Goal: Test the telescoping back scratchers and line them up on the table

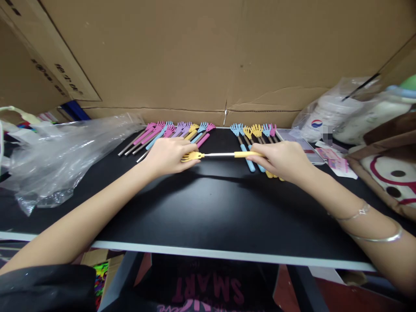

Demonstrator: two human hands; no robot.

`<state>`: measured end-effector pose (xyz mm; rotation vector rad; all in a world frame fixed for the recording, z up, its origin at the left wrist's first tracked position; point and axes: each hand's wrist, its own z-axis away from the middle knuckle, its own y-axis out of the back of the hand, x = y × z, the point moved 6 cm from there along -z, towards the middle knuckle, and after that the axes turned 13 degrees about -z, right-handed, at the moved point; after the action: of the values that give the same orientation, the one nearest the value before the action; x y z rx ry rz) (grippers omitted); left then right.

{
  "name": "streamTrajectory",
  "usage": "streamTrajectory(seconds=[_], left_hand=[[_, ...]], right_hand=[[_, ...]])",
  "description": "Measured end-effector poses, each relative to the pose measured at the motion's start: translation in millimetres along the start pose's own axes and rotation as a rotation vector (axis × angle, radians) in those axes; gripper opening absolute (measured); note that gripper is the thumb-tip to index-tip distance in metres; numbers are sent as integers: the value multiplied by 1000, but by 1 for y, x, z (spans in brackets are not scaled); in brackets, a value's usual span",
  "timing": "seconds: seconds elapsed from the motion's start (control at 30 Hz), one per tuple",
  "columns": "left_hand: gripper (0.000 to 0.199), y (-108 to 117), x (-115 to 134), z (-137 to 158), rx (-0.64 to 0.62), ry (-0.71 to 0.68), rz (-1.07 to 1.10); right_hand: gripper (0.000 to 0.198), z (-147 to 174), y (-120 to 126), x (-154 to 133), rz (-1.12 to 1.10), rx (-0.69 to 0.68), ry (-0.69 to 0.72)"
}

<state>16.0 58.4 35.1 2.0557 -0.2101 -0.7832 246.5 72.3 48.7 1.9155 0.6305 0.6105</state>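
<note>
A yellow back scratcher (221, 154) with a metal rod lies level across the space between my hands, above the black table. Its claw-shaped head is pinched in the fingers of my left hand (170, 155). The yellow handle end is gripped by my right hand (277, 159). Behind my left hand lies a row of pink, blue, purple and yellow back scratchers (152, 133), partly hidden by the hand. Another group of blue, yellow and pink back scratchers (248, 147) lies behind my right hand, claws toward the cardboard; some handles are covered by the hand.
Clear plastic bags (71, 160) lie at the left. At the right are a phone-like flat item (302, 145), pink-printed papers (336, 160), a bagged white cup (328, 117) and a brown plush-looking item (386, 169). A cardboard wall (195, 56) stands behind the table (208, 216).
</note>
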Motion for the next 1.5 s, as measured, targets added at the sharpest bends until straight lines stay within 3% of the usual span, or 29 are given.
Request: streamTrajectory(seconds=[0.33,0.9,1.5], left_hand=[[37,-4,-4,1,-4,53,13],[36,3,0,3,125,-35,45],[35,6,11,4,166,-213,-38]], right_hand=[[60,0,-8,7,-18,-48,12],[60,2,-6,-3,16,46,122],[61,3,-7,-6,-36,-19,125]])
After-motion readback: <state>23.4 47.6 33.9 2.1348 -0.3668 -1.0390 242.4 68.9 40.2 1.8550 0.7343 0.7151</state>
